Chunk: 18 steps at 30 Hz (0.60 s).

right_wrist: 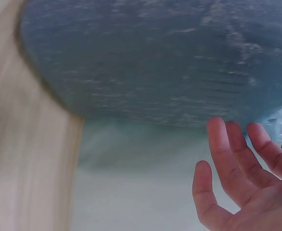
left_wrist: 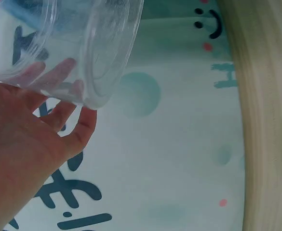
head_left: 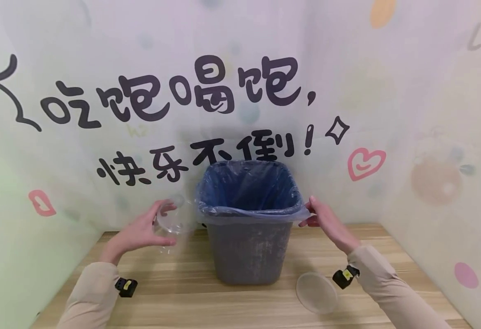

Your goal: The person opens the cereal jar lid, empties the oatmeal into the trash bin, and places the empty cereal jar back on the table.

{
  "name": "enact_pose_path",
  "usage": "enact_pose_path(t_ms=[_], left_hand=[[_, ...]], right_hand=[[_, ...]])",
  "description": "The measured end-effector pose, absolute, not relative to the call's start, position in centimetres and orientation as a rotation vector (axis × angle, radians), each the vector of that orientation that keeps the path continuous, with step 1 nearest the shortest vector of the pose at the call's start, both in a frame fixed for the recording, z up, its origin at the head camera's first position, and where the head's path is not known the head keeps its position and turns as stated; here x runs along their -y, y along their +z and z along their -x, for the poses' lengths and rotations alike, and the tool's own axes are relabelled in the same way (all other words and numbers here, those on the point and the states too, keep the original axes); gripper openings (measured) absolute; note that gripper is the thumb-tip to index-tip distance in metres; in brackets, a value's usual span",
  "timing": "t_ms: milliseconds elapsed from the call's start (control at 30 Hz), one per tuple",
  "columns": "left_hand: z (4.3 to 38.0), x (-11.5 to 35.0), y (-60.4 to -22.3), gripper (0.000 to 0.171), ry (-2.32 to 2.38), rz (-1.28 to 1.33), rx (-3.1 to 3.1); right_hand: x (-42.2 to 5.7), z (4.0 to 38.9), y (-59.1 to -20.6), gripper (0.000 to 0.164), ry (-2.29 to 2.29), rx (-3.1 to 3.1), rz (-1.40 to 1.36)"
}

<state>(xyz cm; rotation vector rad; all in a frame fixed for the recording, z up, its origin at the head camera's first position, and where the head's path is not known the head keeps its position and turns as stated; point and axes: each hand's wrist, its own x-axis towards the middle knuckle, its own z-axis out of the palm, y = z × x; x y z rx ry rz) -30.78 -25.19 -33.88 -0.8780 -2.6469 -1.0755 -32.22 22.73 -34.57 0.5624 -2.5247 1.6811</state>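
My left hand grips a clear round plastic container just left of the bin, its thumb and fingers spread around the side. In the left wrist view the container is tilted, and several fingers show through its wall. A grey trash bin, lined with a blue translucent bag, stands between both hands. The bag is folded over the rim. On the right, my right hand has its fingertips at the bag's edge. Its fingers look loosely extended against the bin's side in the right wrist view.
A round translucent lid lies on the wooden table, to the right of the bin and in front of it. Close behind the table hangs a pale printed backdrop with large dark lettering; printed side panels flank it.
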Motion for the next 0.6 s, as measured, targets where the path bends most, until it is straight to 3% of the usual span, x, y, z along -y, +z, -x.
enact_pose_path(t_ms=[67, 300, 600], left_hand=[[30.8, 25.0, -34.7, 0.095, -1.083, 0.917, 2.645], [30.0, 24.3, -36.5, 0.097, -1.146, 0.971, 2.664], [28.6, 24.4, -38.4, 0.1, -1.155, 1.045, 2.683]], right_hand=[[-23.1, 32.0, -35.4, 0.057, 1.686, 2.53, -0.581], [-23.8, 31.0, -38.0, 0.019, 1.421, 2.589, -0.684], [-23.7, 29.6, -40.1, 0.021, 1.338, 2.579, -0.71]])
